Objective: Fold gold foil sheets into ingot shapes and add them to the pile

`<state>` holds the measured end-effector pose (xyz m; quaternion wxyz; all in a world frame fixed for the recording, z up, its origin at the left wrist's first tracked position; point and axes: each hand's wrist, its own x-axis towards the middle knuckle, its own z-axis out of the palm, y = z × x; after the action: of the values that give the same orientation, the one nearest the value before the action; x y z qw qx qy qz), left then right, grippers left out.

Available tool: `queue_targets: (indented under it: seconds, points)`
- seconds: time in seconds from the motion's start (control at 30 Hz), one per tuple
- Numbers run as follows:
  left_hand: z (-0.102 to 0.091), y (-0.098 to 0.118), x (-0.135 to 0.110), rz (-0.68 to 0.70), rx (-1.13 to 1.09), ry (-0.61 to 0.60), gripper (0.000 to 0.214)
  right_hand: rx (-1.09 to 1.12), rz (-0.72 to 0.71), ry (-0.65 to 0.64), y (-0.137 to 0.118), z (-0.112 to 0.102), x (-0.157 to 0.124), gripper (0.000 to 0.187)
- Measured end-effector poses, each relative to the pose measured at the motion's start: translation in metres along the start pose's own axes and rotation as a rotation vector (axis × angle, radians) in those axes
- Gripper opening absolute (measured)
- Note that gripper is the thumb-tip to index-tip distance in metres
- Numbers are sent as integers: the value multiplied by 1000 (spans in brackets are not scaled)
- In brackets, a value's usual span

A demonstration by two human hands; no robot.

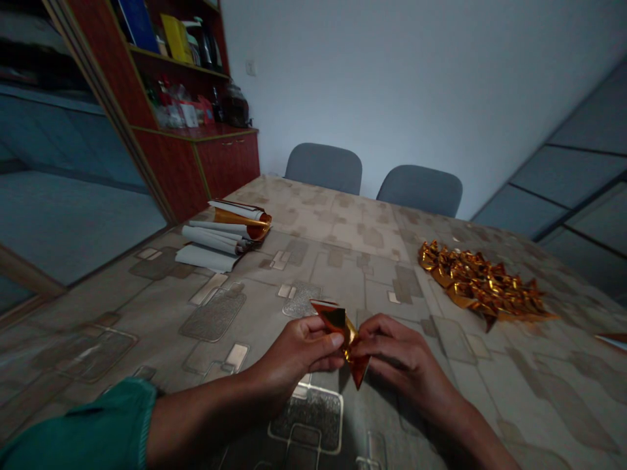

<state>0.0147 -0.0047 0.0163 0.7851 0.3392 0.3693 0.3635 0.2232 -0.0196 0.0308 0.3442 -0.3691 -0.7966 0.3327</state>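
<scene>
A folded piece of shiny gold foil paper [349, 334] with pointed ends is held just above the patterned table [264, 307]. My left hand [311, 346] pinches its left side, thumb on top. The fingers of my right hand [392, 349] are closed on its right end, partly hiding it. To the right lies a pile of several folded gold foil pieces [482, 281]. At the far left of the table are stacks of gold and white-backed paper sheets [215, 241], curled at their edges.
Two grey chairs [323, 168] stand behind the table's far edge, against the wall. A red-brown cabinet [228, 160] with bottles and a glass jar [236, 108] is at the back left. Near the right edge lies a foil piece [614, 340], cut off by the frame.
</scene>
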Motion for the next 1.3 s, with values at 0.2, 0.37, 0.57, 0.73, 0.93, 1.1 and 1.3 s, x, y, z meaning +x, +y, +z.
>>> queue_targets:
  seconds: [0.2, 0.37, 0.57, 0.73, 0.93, 1.1, 1.3]
  points:
    - [-4, -3, 2, 94, 31, -5, 34, 77, 13, 5, -4, 3, 2, 13]
    - [-3, -2, 6, 170, 69, 44, 30, 175, 150, 267, 1, 24, 8, 22]
    - [-1, -1, 5, 205, 159, 99, 23, 301, 397, 357, 4, 35, 7, 24]
    - [-1, 1, 4, 201, 194, 124, 22, 144, 358, 370, 0, 35, 9, 20]
    - [-1, -2, 6, 191, 193, 96, 18, -90, 208, 339, -4, 32, 8, 17]
    - [-3, -8, 7, 151, 187, 97, 20, -132, 179, 289, -4, 30, 8, 15]
    - [-3, -5, 7, 134, 174, 109, 24, 70, 260, 241, -5, 26, 8, 14]
